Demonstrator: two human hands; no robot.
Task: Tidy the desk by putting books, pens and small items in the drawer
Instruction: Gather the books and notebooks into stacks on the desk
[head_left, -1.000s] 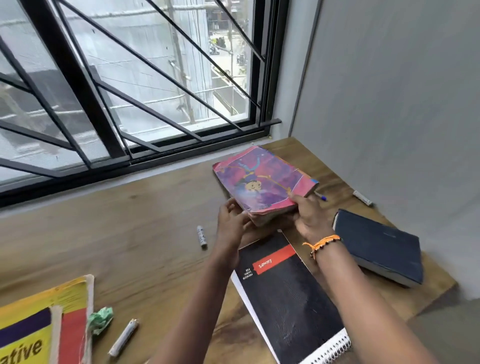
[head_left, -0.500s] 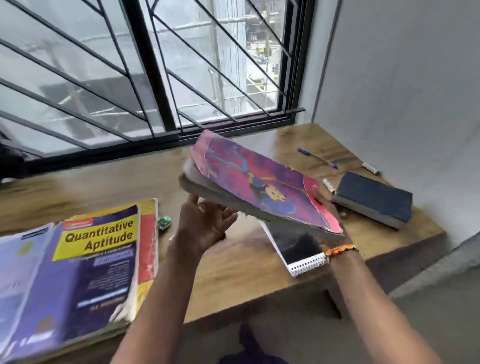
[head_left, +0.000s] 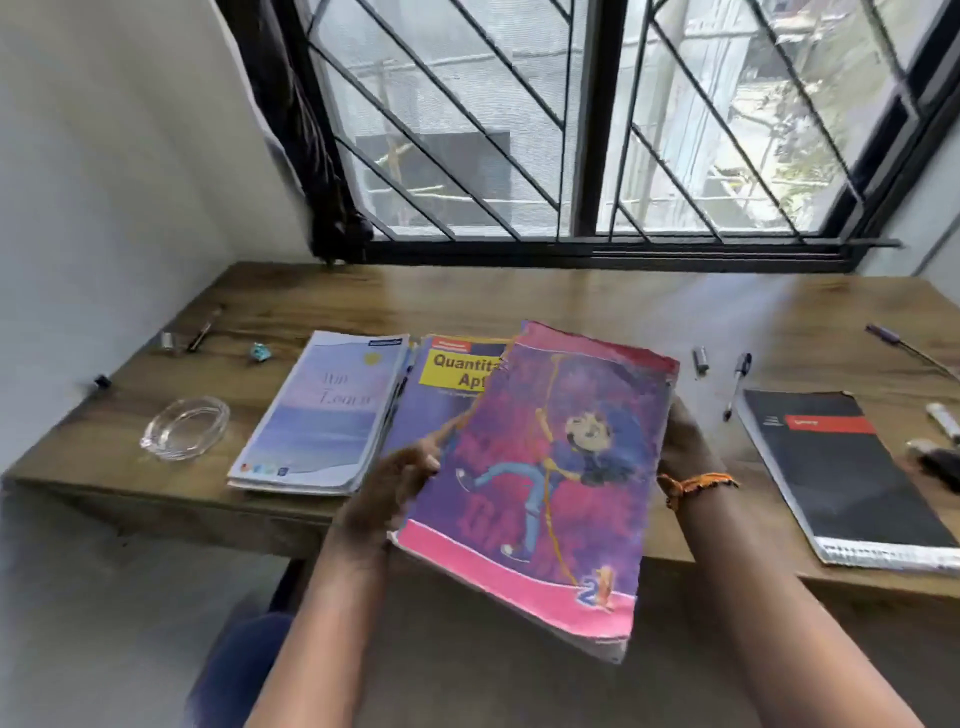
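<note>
1. Desk (head_left: 597, 306) of brown wood runs under a barred window (head_left: 587, 130); near its left end lie a few small dark items too blurred to name, a crumpled teal scrap (head_left: 260, 352) and a clear glass dish (head_left: 185, 427).
2. Right of the dish, a pale lilac book (head_left: 322, 410) lies flat, with a "Quantitative Aptitude" book (head_left: 457, 369) just beside it and partly hidden.
3. Left hand (head_left: 395, 488) is clamped on the left edge of the pink and purple cartoon book (head_left: 550, 483), which is held tilted in the air over the desk's front edge.
4. Right hand (head_left: 685, 441) grips the same book's right edge, mostly hidden behind the cover; an orange thread band (head_left: 696, 486) circles the wrist.
5. Further right on the desk lie a short grey marker (head_left: 701, 359), a pen (head_left: 736, 384) and a black spiral notebook (head_left: 841, 473).
6. At the far right edge, another pen (head_left: 904, 345) and blurred small items.
</note>
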